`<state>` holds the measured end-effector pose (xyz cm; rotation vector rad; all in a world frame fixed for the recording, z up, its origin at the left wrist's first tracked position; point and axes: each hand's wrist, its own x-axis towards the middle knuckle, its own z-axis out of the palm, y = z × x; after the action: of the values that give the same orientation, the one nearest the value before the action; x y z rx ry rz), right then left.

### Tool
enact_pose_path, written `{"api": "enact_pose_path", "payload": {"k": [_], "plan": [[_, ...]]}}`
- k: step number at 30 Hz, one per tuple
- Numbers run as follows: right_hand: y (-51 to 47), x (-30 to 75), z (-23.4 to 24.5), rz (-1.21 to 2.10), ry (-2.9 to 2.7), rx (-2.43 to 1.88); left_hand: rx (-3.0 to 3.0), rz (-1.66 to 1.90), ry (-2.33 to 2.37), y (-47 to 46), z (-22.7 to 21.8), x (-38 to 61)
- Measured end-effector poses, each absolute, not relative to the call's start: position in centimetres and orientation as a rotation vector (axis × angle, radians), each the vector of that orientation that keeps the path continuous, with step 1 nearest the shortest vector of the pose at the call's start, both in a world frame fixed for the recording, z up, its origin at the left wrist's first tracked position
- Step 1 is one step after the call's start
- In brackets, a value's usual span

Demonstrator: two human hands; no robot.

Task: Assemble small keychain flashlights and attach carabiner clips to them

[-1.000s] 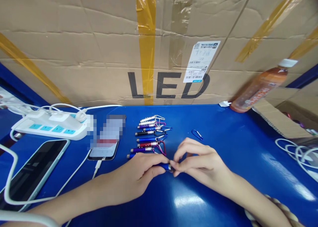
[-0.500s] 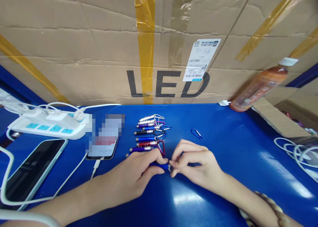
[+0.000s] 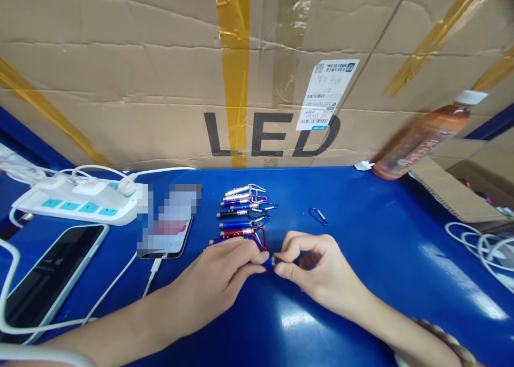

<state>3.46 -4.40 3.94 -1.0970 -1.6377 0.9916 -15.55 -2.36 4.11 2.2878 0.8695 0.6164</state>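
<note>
My left hand (image 3: 225, 275) is closed in a pinch on a small blue keychain flashlight (image 3: 270, 261); most of its body is hidden by the fingers. At its metal end, the thumb and forefinger of my right hand (image 3: 321, 262) pinch together, and whatever small part they grip is too hidden to name. Just beyond the left hand lies a row of several keychain flashlights (image 3: 236, 214) in silver, blue, black, red and purple, with carabiner clips attached. A loose blue carabiner (image 3: 318, 216) rests on the blue table (image 3: 361, 238), beyond my right hand.
On the left are a white power strip (image 3: 80, 204), a dark-screened phone (image 3: 52, 276) and a second phone (image 3: 172, 228) on a charging cable. A large cardboard box (image 3: 160, 89) stands behind. To the right are a drink bottle (image 3: 425, 142) and coiled white cable (image 3: 477, 249).
Both hands have shifted slightly, and the flashlight's end sits a little higher. My left fingers now cover more of its body. My right fingers have curled in.
</note>
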Motion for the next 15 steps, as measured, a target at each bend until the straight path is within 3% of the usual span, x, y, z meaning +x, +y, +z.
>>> {"api": "enact_pose_path", "payload": {"k": [15], "plan": [[-4.24, 3.57, 3.9, 1.158, -1.559, -1.217, 2.385, 0.702, 0.876, -2.03, 4.19, -15.74]]}}
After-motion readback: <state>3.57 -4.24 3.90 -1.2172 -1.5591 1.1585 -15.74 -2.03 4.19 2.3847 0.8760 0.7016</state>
